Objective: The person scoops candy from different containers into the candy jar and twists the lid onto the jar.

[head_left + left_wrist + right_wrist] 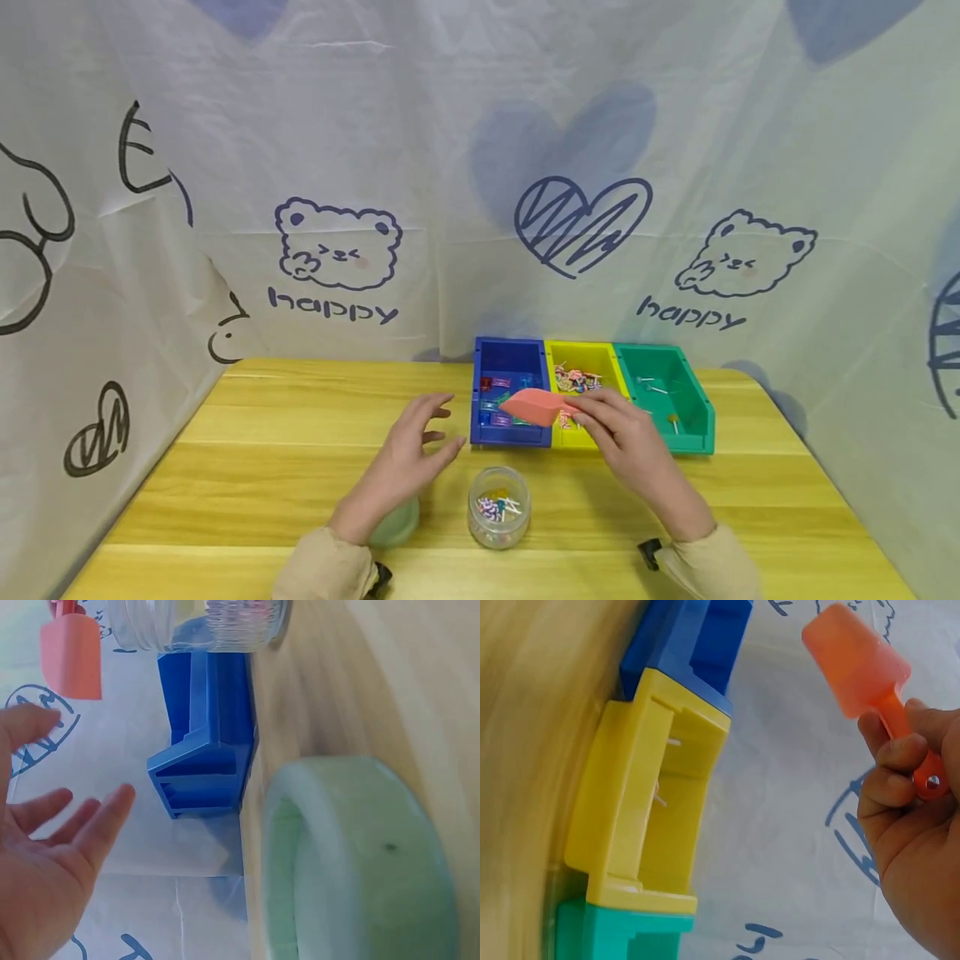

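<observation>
My right hand (pixel 618 429) grips a coral-pink scoop (pixel 534 407) by its handle, holding it above the blue and yellow bins; what the scoop contains is hidden. In the right wrist view, curled fingers wrap the scoop's handle (pixel 896 720). To the left, my left hand (pixel 412 450) hovers in the air with fingers spread, holding nothing. Between the forearms stands a clear glass jar (pixel 499 508) with several lollipops in it. Under the left wrist lies a pale green round lid-like piece (pixel 375 855), partly covered by the arm in the head view.
Three joined bins stand at the back of the wooden table (pixel 247 467): a blue bin (pixel 510 354) with wrapped candies, a yellow bin (pixel 581 354) with lollipops, and a green bin (pixel 652 367) with a few lollipops. A printed white cloth (pixel 450 167) hangs behind them.
</observation>
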A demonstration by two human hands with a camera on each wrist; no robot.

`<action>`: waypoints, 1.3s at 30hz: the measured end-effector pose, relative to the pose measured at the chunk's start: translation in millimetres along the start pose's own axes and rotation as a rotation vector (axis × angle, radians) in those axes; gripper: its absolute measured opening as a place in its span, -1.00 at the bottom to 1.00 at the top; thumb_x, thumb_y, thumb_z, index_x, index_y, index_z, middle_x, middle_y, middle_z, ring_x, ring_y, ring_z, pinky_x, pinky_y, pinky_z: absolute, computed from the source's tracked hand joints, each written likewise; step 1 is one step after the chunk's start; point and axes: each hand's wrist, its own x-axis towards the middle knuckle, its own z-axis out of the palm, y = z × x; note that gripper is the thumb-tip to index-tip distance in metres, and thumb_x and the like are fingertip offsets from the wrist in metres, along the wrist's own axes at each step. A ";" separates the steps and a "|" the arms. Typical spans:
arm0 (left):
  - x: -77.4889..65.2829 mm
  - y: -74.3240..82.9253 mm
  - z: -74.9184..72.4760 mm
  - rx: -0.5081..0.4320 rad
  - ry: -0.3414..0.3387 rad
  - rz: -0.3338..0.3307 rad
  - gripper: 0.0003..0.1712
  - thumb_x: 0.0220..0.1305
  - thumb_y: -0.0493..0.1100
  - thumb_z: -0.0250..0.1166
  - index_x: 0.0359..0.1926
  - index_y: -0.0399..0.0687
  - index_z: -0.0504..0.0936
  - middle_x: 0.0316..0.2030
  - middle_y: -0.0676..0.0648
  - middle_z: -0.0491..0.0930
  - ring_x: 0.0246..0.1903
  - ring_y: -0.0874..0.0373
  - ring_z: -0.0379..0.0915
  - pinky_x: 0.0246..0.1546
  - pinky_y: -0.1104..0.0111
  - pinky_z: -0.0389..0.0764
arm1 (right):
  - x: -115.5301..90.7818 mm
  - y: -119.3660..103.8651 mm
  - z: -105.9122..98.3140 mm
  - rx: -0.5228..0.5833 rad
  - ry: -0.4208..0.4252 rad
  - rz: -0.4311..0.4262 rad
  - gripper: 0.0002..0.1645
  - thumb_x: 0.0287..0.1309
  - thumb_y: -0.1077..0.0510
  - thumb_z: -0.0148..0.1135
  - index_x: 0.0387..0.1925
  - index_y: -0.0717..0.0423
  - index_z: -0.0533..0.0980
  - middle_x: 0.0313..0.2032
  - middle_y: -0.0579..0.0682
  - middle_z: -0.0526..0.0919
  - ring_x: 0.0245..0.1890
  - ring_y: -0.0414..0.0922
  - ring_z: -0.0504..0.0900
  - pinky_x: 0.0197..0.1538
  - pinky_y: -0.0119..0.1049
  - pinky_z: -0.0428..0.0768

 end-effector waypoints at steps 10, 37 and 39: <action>30.1 -12.6 16.6 -0.009 0.061 -0.114 -0.34 0.35 -0.31 0.38 0.42 -0.30 0.41 0.32 -0.30 0.40 0.19 -0.15 0.53 0.03 0.17 0.74 | 14.4 -3.8 11.7 -0.070 -0.105 0.148 -0.68 0.39 0.25 0.31 0.13 0.16 0.69 -0.02 0.03 0.69 -0.08 -0.02 0.67 -0.01 -0.09 0.75; 54.4 -28.4 43.1 -0.116 0.123 -0.190 -0.59 0.35 -0.41 0.34 0.21 -0.28 0.67 0.16 -0.27 0.57 0.08 -0.19 0.62 0.00 0.14 0.75 | 79.2 -22.3 21.3 -0.441 -0.506 -0.036 -0.67 0.18 0.44 0.42 -0.03 0.16 0.74 -0.16 0.06 0.70 -0.17 -0.04 0.63 -0.02 -0.26 0.73; 55.4 -28.2 43.3 -0.113 0.124 -0.194 -0.59 0.35 -0.39 0.35 0.21 -0.25 0.68 0.15 -0.25 0.58 0.08 -0.17 0.63 0.01 0.13 0.75 | 83.6 -22.5 21.4 -0.467 -0.532 -0.060 -0.68 0.14 0.44 0.45 -0.07 0.17 0.74 -0.20 0.05 0.68 -0.21 -0.05 0.61 -0.06 -0.29 0.73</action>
